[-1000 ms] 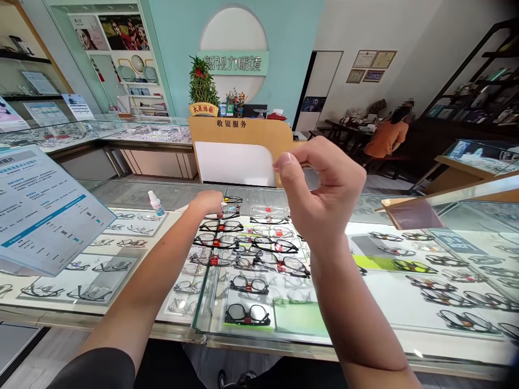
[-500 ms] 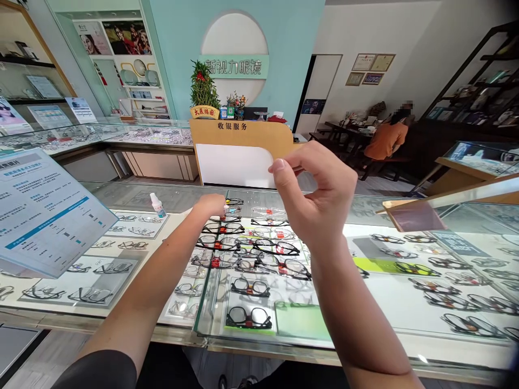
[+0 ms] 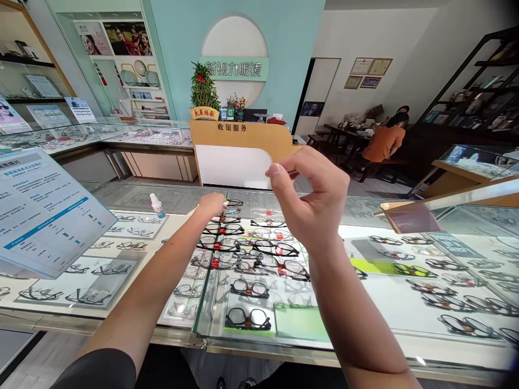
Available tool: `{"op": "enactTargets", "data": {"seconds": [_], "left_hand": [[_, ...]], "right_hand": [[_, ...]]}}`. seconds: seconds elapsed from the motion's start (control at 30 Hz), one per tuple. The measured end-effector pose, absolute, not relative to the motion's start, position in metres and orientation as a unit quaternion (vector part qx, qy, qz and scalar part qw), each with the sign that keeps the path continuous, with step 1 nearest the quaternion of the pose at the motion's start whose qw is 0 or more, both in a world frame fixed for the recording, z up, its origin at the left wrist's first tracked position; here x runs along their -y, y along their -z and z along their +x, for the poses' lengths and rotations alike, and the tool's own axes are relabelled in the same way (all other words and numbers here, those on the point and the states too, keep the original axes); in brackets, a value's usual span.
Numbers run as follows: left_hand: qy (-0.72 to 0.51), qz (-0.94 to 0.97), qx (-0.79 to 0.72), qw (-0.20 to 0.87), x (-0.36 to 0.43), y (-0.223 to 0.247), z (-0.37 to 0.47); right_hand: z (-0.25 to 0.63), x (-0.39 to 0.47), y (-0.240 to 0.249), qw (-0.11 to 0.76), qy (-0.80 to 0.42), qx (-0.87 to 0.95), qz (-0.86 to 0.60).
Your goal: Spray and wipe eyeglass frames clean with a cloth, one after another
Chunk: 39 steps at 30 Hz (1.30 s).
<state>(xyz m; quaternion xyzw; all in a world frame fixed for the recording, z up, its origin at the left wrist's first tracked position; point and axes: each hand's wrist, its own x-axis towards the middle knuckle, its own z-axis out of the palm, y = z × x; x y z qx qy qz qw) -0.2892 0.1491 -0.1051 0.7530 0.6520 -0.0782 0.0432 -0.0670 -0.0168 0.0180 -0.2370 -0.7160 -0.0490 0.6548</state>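
My left hand reaches to the far part of the glass counter, its fingers closed beside a dark pair of glasses; what they grip is too small to make out. My right hand is raised above the counter, thumb and forefinger curled together; anything between their tips cannot be made out. Between my arms lie rows of glasses, among them a black pair with a red tag near the front edge. A green pad is to its right.
A white spray bottle and a printed sheet are on the left. More glasses fill the right side. Beyond the counter stand a wooden desk and a seated person in orange.
My right hand has shifted slightly left. My left hand remains at nearly the same place, and a small light item by its fingertips no longer shows as clearly.
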Motion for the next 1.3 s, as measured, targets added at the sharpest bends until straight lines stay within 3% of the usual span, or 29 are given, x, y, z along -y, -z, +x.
{"op": "enactTargets", "data": {"seconds": [0.27, 0.6, 0.7, 0.83, 0.97, 1.1, 1.3], "left_hand": [[0.054, 0.745, -0.664, 0.048, -0.151, 0.106, -0.292], [-0.076, 0.752, -0.653, 0.041, -0.132, 0.064, -0.297], [-0.148, 0.764, -0.626, 0.053, -0.119, 0.047, -0.295], [-0.233, 0.775, -0.581, 0.088, -0.096, 0.026, -0.285], [-0.407, 0.752, -0.481, 0.191, -0.071, 0.009, -0.274], [-0.51, 0.696, -0.415, 0.289, -0.048, -0.005, -0.266], [-0.538, 0.652, -0.396, 0.358, -0.026, -0.018, -0.264]], "right_hand": [[-0.066, 0.017, -0.018, 0.65, 0.057, 0.716, -0.248], [-0.064, 0.016, -0.018, 0.643, 0.047, 0.725, -0.243], [-0.062, 0.013, -0.017, 0.579, 0.017, 0.753, -0.313], [-0.061, 0.007, -0.014, 0.412, -0.044, 0.801, -0.433], [-0.063, 0.0, -0.011, 0.299, -0.043, 0.802, -0.515], [-0.062, -0.001, -0.013, 0.344, -0.048, 0.778, -0.524], [-0.057, 0.005, -0.016, 0.464, -0.128, 0.773, -0.412]]}}
